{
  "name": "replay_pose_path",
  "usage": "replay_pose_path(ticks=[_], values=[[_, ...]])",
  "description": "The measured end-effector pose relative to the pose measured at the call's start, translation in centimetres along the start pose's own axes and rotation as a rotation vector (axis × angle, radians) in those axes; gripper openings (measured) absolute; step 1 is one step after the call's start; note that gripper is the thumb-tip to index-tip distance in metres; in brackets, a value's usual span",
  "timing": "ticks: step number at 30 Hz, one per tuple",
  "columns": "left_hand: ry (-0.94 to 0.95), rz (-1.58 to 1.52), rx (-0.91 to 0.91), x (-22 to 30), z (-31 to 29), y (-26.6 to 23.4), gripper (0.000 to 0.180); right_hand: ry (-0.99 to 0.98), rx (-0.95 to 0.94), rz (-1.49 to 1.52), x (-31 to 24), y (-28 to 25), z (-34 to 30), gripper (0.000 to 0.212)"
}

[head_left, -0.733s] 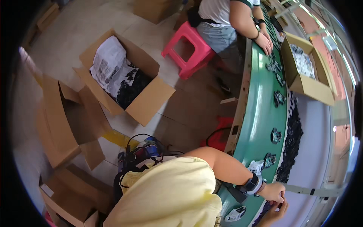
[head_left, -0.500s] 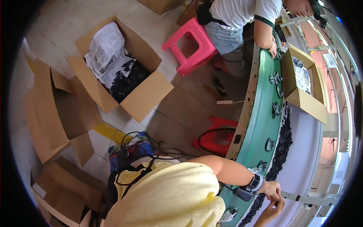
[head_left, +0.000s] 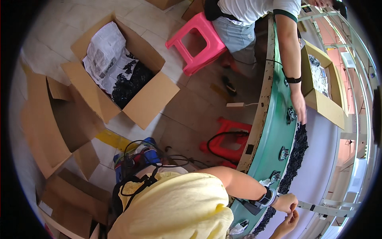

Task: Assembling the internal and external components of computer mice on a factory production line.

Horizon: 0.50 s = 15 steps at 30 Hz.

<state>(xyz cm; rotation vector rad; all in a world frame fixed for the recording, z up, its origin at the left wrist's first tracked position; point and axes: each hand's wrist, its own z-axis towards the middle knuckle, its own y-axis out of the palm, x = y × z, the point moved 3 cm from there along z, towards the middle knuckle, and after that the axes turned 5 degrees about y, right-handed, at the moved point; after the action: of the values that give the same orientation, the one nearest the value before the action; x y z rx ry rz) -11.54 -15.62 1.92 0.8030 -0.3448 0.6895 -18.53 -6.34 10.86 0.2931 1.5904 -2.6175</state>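
My left hand (head_left: 285, 203), with a grey watch (head_left: 270, 196) on its wrist, is over the white surface (head_left: 318, 147) beyond the green belt (head_left: 260, 159). Just below it is my right hand (head_left: 286, 227), its fingertips meeting those of the left. Both hands are closed in a pinch; whatever lies between the fingers is hidden. A long heap of small black pieces (head_left: 293, 163) runs along the belt's far side, close to my hands. Several small black assemblies sit spaced out on the belt, one (head_left: 275, 176) of them near my left forearm.
Across the belt, a co-worker's hand (head_left: 298, 105) reaches to the heap. An open carton (head_left: 322, 99) stands beyond that arm. On the floor at left are a carton of black parts (head_left: 131, 83) and further open cartons (head_left: 43, 123), with a pink stool (head_left: 195, 44) and a red stool (head_left: 230, 139).
The co-worker's arm has stretched along the belt, bringing the hand to the black heap. My hands stay together with a slight shift; a dark bit seen at my right fingertips is now hidden.
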Motion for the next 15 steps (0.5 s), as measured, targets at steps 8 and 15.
replay_pose_path(ticks=[8, 15], values=[[-0.077, 0.158, -0.064, 1.3, -0.7, -0.4, 0.009, 0.034, -0.018, 0.325, 6.1, 1.7, 0.6, 0.012], [-0.141, 0.377, -0.28, 1.0, -0.5, -0.8, 0.043, 0.247, 0.104, 0.394, 6.9, 0.6, 0.5, 0.006]])
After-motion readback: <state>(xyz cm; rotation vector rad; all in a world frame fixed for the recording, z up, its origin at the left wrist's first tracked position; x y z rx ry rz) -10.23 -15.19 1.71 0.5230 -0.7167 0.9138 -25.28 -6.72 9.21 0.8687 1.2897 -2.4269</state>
